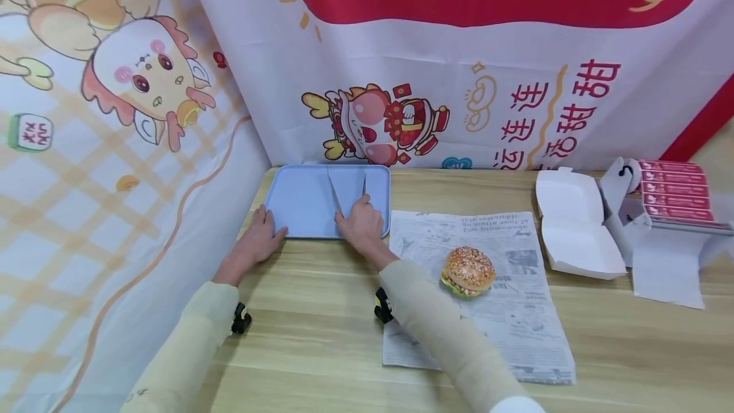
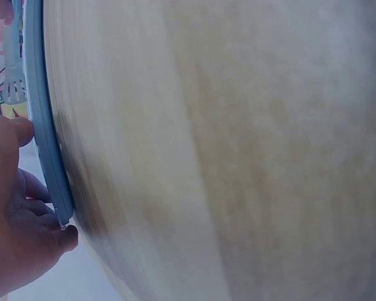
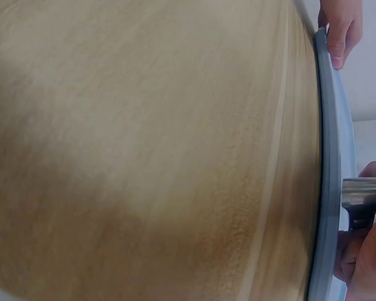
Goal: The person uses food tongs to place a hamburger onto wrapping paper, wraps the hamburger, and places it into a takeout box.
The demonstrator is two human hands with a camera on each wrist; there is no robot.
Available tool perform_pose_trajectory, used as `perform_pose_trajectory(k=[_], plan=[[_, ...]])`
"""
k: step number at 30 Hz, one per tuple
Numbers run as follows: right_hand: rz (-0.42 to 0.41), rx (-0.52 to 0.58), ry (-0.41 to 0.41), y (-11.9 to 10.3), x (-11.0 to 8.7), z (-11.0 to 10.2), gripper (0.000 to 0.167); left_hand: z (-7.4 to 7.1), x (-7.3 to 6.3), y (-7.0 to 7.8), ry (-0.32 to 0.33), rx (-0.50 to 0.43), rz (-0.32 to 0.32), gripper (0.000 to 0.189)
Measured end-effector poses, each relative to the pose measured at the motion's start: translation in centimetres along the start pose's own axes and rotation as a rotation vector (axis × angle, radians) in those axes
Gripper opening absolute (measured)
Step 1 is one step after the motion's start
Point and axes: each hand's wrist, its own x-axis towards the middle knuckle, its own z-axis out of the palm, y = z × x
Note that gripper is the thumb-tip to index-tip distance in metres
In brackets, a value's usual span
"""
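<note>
A light blue tray [image 1: 304, 199] lies at the back left of the table. My left hand [image 1: 260, 234] holds its front-left corner; in the left wrist view this hand [image 2: 15, 216] has its digits on both sides of the corner. Over the tray's right part, my right hand [image 1: 361, 218] grips metal tongs [image 1: 334, 191], their two arms spread apart and pointing to the back wall. One slotted, fork-like tip shows in the left wrist view. The shiny rear end of the tongs [image 3: 362, 193] sticks out of the right hand in the right wrist view.
Right of the tray, a sesame-bun burger [image 1: 469, 271] sits on printed newspaper-style wrap [image 1: 516, 330] under my right forearm. Farther right are an unfolded white box [image 1: 576, 228] and a dispenser with a red-and-white label roll [image 1: 676, 190]. Printed cloths [image 1: 401, 43] hang behind and at left.
</note>
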Motion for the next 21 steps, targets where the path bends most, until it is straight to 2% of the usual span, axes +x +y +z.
perform_pose_trajectory(k=[5, 12, 15, 18, 21], plan=[[-0.003, 0.006, 0.017, 0.2, 0.0, 0.3, 0.075, -0.1, 0.0, 0.1, 0.000, 0.011, 0.010, 0.077], [0.008, -0.023, -0.003, 0.7, -0.2, -0.3, 0.097, 0.5, 0.4, 0.5, -0.003, -0.015, 0.024, 0.078], [-0.006, -0.007, -0.009, 0.5, -0.4, -0.7, 0.101, 0.5, 0.2, 0.2, 0.001, -0.009, 0.024, 0.077], [-0.038, -0.001, -0.007, 0.0, -0.8, -2.1, 0.099, 0.2, -0.2, -0.1, 0.029, 0.008, 0.031, 0.075], [-0.063, -0.029, -0.023, 0.1, -1.1, -4.4, 0.093, 0.2, -0.5, 0.3, 0.079, 0.013, 0.047, 0.073]])
